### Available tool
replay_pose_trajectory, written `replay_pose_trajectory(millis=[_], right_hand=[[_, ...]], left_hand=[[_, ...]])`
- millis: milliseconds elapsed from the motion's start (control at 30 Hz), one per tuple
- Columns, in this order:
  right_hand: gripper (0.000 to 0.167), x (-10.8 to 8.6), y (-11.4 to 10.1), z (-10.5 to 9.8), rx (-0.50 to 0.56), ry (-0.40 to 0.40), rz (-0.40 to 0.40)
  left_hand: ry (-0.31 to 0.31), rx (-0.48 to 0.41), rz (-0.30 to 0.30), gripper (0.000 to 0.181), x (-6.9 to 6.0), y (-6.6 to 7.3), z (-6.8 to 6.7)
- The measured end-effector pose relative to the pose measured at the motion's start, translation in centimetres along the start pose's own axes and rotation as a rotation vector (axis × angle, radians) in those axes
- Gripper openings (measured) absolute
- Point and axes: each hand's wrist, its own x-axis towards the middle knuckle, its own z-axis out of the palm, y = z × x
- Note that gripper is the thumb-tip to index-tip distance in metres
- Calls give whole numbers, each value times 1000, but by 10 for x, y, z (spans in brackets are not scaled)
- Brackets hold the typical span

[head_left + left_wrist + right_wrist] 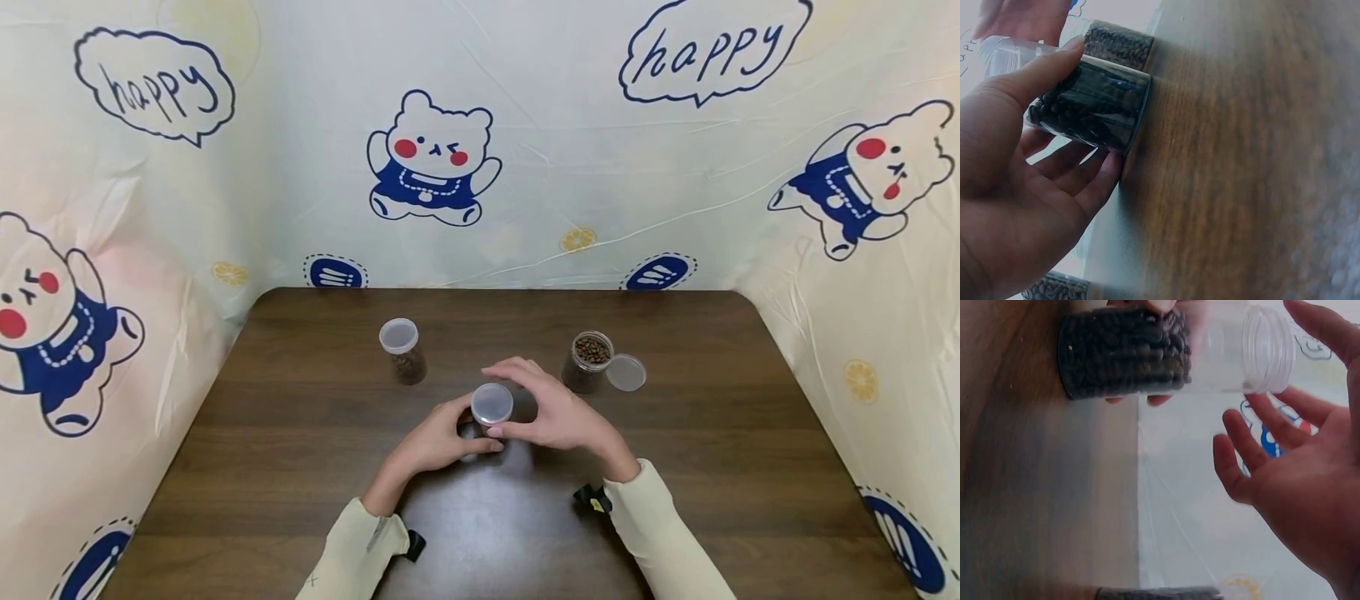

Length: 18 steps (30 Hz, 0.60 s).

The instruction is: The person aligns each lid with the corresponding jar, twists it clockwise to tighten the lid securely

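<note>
Head view: the left hand point(438, 437) is curled around an upright jar point(492, 423), which stands between the hands; whether its base touches the counter point(300, 458) cannot be confirmed. The right hand point(558, 412) is spread wide about the jar's top, gripping nothing; contact with the lid point(492, 402) cannot be verified. Beyond the right hand stands an open jar point(582, 379) of brown beans point(592, 349), its loose lid point(627, 373) lying just beside it. Beyond the left hand stands a capped jar point(407, 365). Assessment: one jar uncapped, two apparently lidded; work judged partway, with opening or closing undetermined.
</note>
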Motion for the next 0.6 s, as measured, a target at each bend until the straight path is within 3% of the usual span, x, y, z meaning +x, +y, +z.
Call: replay_pose_trajectory(millis=[100, 200, 400, 500, 600], right_hand=[[65, 1, 4, -1, 30, -33, -29], [60, 1, 4, 1, 27, -18, -44], [58, 1, -11, 10, -88, 75, 25], [60, 1, -19, 13, -154, 76, 65], [66, 1, -21, 10, -142, 57, 83]], left_hand=[[1, -1, 2, 61, 0, -1, 0], [1, 2, 2, 61, 1, -1, 0], [-8, -9, 8, 59, 0, -1, -1], [-7, -1, 9, 58, 0, -2, -1], [-5, 8, 6, 60, 0, -2, -1]])
